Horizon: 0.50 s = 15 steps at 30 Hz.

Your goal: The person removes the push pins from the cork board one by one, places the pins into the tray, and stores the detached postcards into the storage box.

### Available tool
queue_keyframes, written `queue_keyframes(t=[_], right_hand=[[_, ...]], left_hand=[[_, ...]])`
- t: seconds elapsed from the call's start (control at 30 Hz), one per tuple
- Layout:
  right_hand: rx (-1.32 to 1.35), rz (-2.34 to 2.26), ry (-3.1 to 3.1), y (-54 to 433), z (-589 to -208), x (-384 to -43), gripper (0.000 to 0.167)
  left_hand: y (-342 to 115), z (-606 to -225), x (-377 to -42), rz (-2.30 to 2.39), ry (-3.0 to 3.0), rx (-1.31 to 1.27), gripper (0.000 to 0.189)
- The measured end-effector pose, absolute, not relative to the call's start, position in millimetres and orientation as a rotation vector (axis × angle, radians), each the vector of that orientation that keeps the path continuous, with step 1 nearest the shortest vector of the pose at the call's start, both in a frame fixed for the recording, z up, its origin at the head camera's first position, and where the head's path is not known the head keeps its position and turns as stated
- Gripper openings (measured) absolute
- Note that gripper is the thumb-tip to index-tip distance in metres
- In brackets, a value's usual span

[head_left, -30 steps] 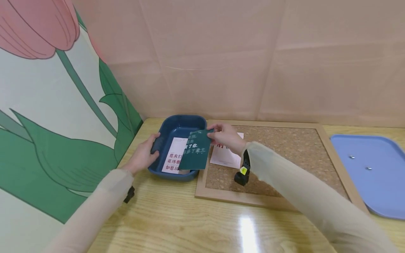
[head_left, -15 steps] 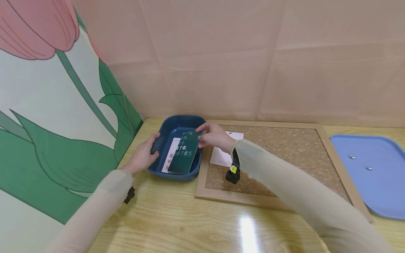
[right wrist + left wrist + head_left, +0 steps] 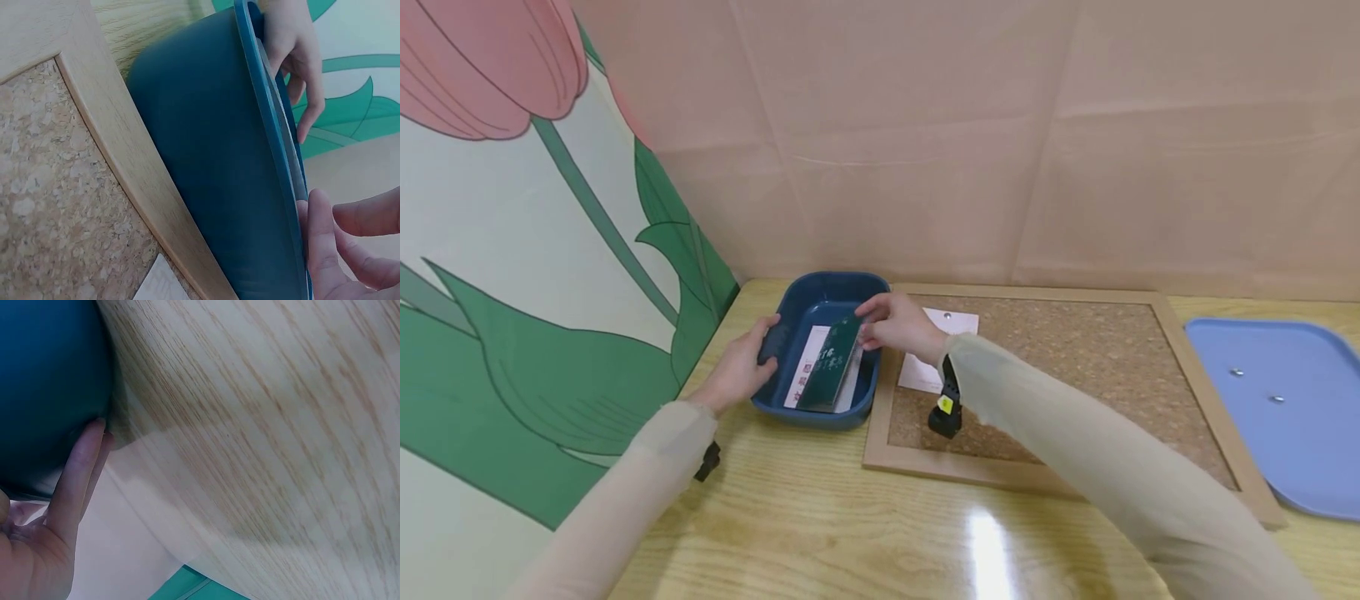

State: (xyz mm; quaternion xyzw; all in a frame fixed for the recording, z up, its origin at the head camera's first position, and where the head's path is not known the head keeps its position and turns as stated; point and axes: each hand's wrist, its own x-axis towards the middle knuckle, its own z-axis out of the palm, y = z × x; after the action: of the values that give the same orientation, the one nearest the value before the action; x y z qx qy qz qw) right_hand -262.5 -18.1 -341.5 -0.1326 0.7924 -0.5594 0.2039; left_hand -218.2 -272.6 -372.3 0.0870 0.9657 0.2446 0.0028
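Note:
My left hand (image 3: 737, 367) grips the left rim of a dark blue plastic basin (image 3: 831, 283), thumb over the rim and fingers on the outer wall. In the left wrist view, fingers (image 3: 78, 472) lie along that wall. At the basin's right rim, my right hand (image 3: 901, 323) holds a dark green card (image 3: 829, 367) with pale writing by its upper right edge. The card slants inside the basin, its right side higher than its left. Beneath it lies a white card (image 3: 805, 367) with red characters, partly covered. In the right wrist view, the green card is mostly hidden by the basin wall.
Right of the basin lies a wood-framed cork board (image 3: 1075, 375). A white card (image 3: 921, 371) with a silver pin (image 3: 947, 316) at its top lies on the board. A light blue tray (image 3: 1300, 442) with two small silver pins (image 3: 1276, 399) stands further right.
My right hand has moved left and lowered the green card from over the basin's right rim into the basin, where it now tilts more steeply. The left hand stays put.

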Motion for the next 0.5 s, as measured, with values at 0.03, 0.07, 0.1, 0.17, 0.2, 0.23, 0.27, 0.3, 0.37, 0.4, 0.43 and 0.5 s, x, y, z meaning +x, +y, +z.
queue_keyframes(t=[0.03, 0.07, 0.1, 0.17, 0.2, 0.23, 0.27, 0.3, 0.37, 0.4, 0.43, 0.5], right_hand=[[-0.374, -1.562, 2.208, -17.5, -341.4, -262.5, 0.033], [-0.378, -1.561, 2.207, -16.4, -340.9, -262.5, 0.033], [-0.379, -1.561, 2.205, -15.0, -340.8, -262.5, 0.033], [-0.377, -1.554, 2.217, -11.6, -341.3, -262.8, 0.033], [-0.372, -1.55, 2.225, -9.6, -341.1, -262.6, 0.032], [-0.366, -1.542, 2.236, -7.6, -341.1, -262.6, 0.032], [-0.363, -1.535, 2.242, -5.2, -341.6, -262.9, 0.031], [-0.364, -1.524, 2.255, -2.9, -342.5, -263.1, 0.031], [-0.356, -1.507, 2.274, 2.2, -344.0, -264.0, 0.032], [-0.349, -1.5, 2.282, 4.8, -344.6, -264.3, 0.032], [-0.349, -1.493, 2.293, 7.5, -345.8, -265.0, 0.033], [-0.36, -1.486, 2.317, 12.9, -347.4, -265.1, 0.033]], left_hand=[[-272.4, -372.3, -218.3, 0.77, 3.033, 0.282, 0.06], [-272.3, -372.3, -218.4, 0.773, 3.036, 0.289, 0.06], [-272.1, -372.2, -218.5, 0.774, 3.039, 0.296, 0.06], [-271.6, -372.2, -218.7, 0.772, 3.041, 0.304, 0.06], [-271.5, -372.1, -218.8, 0.77, 3.042, 0.305, 0.06], [-271.4, -372.1, -218.9, 0.762, 3.041, 0.304, 0.06], [-271.3, -372.1, -219.1, 0.755, 3.038, 0.301, 0.06], [-271.2, -371.9, -219.1, 0.748, 3.035, 0.3, 0.06], [-271.3, -371.7, -219.3, 0.724, 3.032, 0.296, 0.061], [-271.4, -371.2, -219.4, 0.714, 3.031, 0.29, 0.061], [-271.3, -370.8, -219.5, 0.703, 3.029, 0.282, 0.061], [-271.1, -369.7, -219.4, 0.675, 3.029, 0.277, 0.062]])
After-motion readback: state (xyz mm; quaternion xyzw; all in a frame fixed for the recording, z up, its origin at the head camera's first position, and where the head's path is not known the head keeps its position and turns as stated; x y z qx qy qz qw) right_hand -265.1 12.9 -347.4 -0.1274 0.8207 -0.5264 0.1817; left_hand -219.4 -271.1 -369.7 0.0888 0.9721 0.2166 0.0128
